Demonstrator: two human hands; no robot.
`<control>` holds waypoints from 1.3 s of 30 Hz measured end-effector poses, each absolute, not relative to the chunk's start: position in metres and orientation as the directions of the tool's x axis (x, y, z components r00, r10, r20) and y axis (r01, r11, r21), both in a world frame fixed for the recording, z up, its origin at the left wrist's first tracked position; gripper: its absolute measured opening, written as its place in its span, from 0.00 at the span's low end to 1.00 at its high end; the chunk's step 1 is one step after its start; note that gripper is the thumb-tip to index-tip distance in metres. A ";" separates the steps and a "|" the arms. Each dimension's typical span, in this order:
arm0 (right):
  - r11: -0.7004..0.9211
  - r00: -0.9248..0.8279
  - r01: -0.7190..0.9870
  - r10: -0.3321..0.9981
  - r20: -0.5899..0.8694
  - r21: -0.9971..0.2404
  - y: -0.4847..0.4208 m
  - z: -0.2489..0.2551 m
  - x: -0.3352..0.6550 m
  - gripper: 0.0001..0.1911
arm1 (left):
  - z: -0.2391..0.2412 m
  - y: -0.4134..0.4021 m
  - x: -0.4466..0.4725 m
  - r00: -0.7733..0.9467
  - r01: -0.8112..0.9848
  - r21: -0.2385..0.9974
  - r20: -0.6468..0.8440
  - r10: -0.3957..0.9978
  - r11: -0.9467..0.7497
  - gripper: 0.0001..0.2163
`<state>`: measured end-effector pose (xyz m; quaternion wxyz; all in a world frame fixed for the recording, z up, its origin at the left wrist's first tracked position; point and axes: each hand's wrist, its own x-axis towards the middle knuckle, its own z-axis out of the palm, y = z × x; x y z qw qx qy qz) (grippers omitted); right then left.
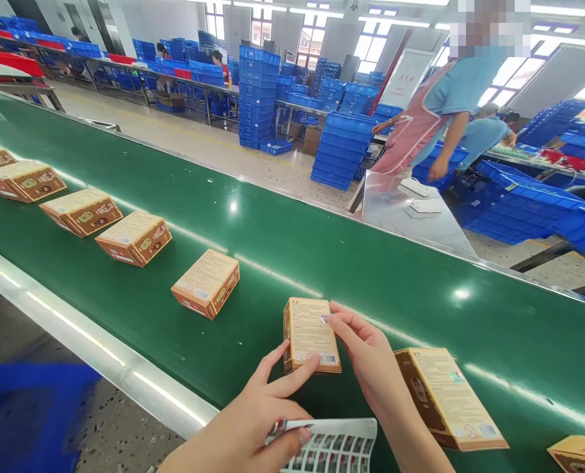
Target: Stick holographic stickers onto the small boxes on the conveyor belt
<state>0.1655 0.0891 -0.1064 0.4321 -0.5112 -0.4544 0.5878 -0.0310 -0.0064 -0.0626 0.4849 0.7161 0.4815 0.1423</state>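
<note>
Sticker sheet [336, 445]: near edge of belt, pinched between thumb and fingers of left hand [253, 420]
Left hand: closed on sticker sheet, index finger stretched out to touch near edge of box [310, 335]
Box: flat on green belt [322, 256], just beyond sheet, between left hand and right hand [371, 358]
Right hand: loosely open, fingertips on box's top face, gripping nothing
Neighbouring boxes: one just right [450, 397], row trailing far left [206, 282]

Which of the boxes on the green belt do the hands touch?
The box between the left hand, which also pinches a sticker sheet, and the right hand; fingers of both rest on it. No fingers reach the other boxes.
</note>
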 end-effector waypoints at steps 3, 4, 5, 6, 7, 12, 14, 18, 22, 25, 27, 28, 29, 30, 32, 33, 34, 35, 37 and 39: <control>-0.209 -0.087 -0.013 0.974 -0.207 -0.978 0.089 -0.104 0.173 0.16 | -0.060 -0.006 -0.024 0.512 0.545 0.834 -0.248 0.822 -0.088 0.11; -0.204 -0.085 0.001 0.975 -0.204 -0.979 0.089 -0.103 0.176 0.17 | -0.060 -0.005 -0.022 0.517 0.542 0.835 -0.242 0.821 -0.096 0.11; -0.197 -0.084 0.016 0.977 -0.198 -0.980 0.089 -0.102 0.179 0.17 | -0.061 -0.005 -0.020 0.523 0.543 0.833 -0.239 0.818 -0.104 0.11; -0.188 -0.081 0.033 0.978 -0.190 -0.982 0.089 -0.101 0.182 0.18 | -0.062 -0.004 -0.018 0.534 0.545 0.831 -0.238 0.811 -0.114 0.11; -0.175 -0.077 0.052 0.981 -0.179 -0.983 0.089 -0.100 0.184 0.19 | -0.063 -0.003 -0.016 0.546 0.546 0.828 -0.233 0.805 -0.130 0.11; -0.092 -0.014 0.191 0.995 -0.096 -0.977 0.082 -0.102 0.190 0.19 | -0.073 0.000 -0.007 0.605 0.509 0.820 -0.124 0.786 -0.262 0.10; -0.060 0.034 0.265 0.998 -0.053 -0.962 0.077 -0.103 0.189 0.18 | -0.078 0.001 -0.004 0.623 0.487 0.816 -0.075 0.778 -0.312 0.10; -0.051 0.157 0.361 0.988 0.007 -0.931 0.078 -0.106 0.191 0.25 | -0.091 0.001 0.005 0.620 0.459 0.806 0.011 0.784 -0.374 0.10; -0.035 0.181 0.414 0.982 0.045 -0.910 0.084 -0.103 0.206 0.26 | -0.097 -0.001 0.007 0.615 0.402 0.841 0.045 0.787 -0.363 0.12; 0.054 0.103 0.515 0.987 0.124 -0.856 0.075 -0.089 0.220 0.20 | -0.090 -0.006 0.003 0.482 0.348 0.912 0.025 0.876 -0.218 0.14; 0.256 -0.098 0.599 0.964 0.248 -0.758 0.060 -0.077 0.225 0.14 | -0.083 -0.010 0.001 0.368 0.313 0.948 -0.067 0.927 -0.056 0.15; 0.382 -0.235 0.602 0.924 0.302 -0.701 0.051 -0.072 0.226 0.12 | -0.079 -0.012 0.001 0.320 0.293 0.956 -0.123 0.939 0.025 0.15; 0.492 -0.361 0.569 0.869 0.338 -0.658 0.043 -0.069 0.226 0.11 | -0.076 -0.014 0.002 0.279 0.271 0.958 -0.171 0.945 0.093 0.15; 0.576 -0.466 0.520 0.810 0.356 -0.631 0.036 -0.066 0.225 0.11 | -0.075 -0.015 0.004 0.238 0.245 0.958 -0.209 0.948 0.150 0.14; 0.654 -0.582 0.438 0.730 0.360 -0.617 0.026 -0.066 0.222 0.12 | -0.075 -0.017 0.006 0.176 0.176 0.958 -0.256 0.950 0.226 0.14; 0.660 -0.604 0.427 0.717 0.348 -0.618 0.024 -0.067 0.220 0.12 | -0.076 -0.018 0.007 0.171 0.138 0.958 -0.273 0.947 0.251 0.15; 0.660 -0.611 0.433 0.716 0.339 -0.614 0.024 -0.069 0.219 0.12 | -0.078 -0.019 0.007 0.178 0.101 0.957 -0.286 0.942 0.271 0.17; 0.660 -0.610 0.448 0.719 0.334 -0.602 0.025 -0.071 0.218 0.12 | -0.080 -0.019 0.007 0.192 0.075 0.955 -0.295 0.936 0.286 0.18; 0.675 -0.609 0.489 0.718 0.338 -0.552 0.027 -0.073 0.216 0.13 | -0.083 -0.020 0.005 0.216 0.065 0.952 -0.306 0.927 0.299 0.20; 0.726 -0.625 0.516 0.682 0.379 -0.455 0.028 -0.071 0.214 0.15 | -0.086 -0.020 0.003 0.205 0.104 0.952 -0.304 0.930 0.288 0.21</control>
